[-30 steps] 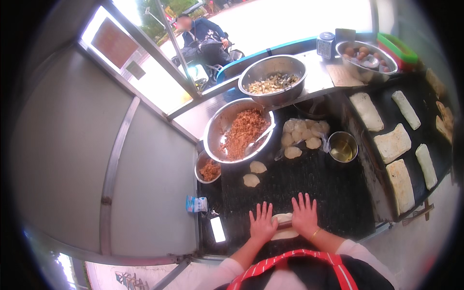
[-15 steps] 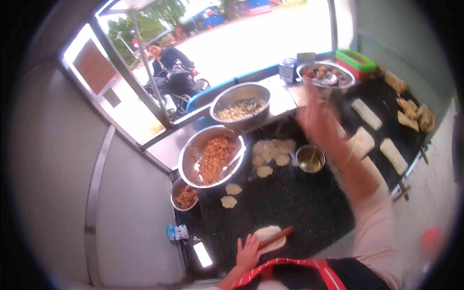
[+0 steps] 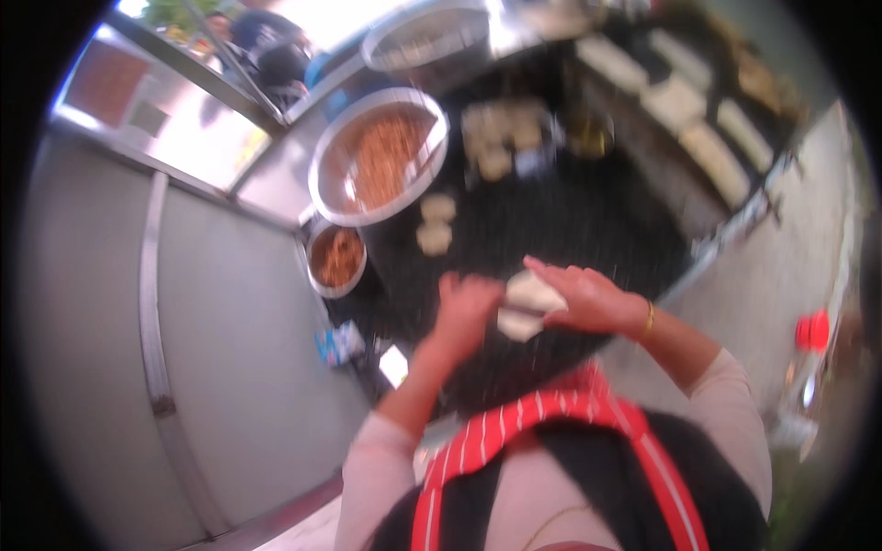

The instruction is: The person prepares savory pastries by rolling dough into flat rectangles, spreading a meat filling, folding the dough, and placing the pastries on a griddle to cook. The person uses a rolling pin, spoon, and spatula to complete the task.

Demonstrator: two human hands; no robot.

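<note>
A flattened piece of pale dough (image 3: 535, 292) lies on the black work surface (image 3: 588, 216) in front of me. Across it runs a rolling pin (image 3: 524, 311), its middle showing between my hands. My left hand (image 3: 466, 314), blurred by motion, is closed over the pin's left end. At the other end my right hand (image 3: 593, 299) grips the pin, fingers stretched along the dough's far edge. Two small dough rounds (image 3: 435, 237) rest farther off, left of the sheet. Several more rounds (image 3: 496, 163) are bunched toward the back.
A large steel bowl of reddish filling (image 3: 323, 184) and a smaller filled bowl (image 3: 315, 280) stand at left. Behind is another steel bowl (image 3: 372, 55). A cup of oil (image 3: 593, 138) sits near the griddle, where long dough pieces (image 3: 717, 165) lie. A lit phone (image 3: 393, 365) is at the left edge.
My right hand has come down from over the griddle side onto the rolling pin. The left hand stays on the pin. The view has tilted downward, showing more of my apron.
</note>
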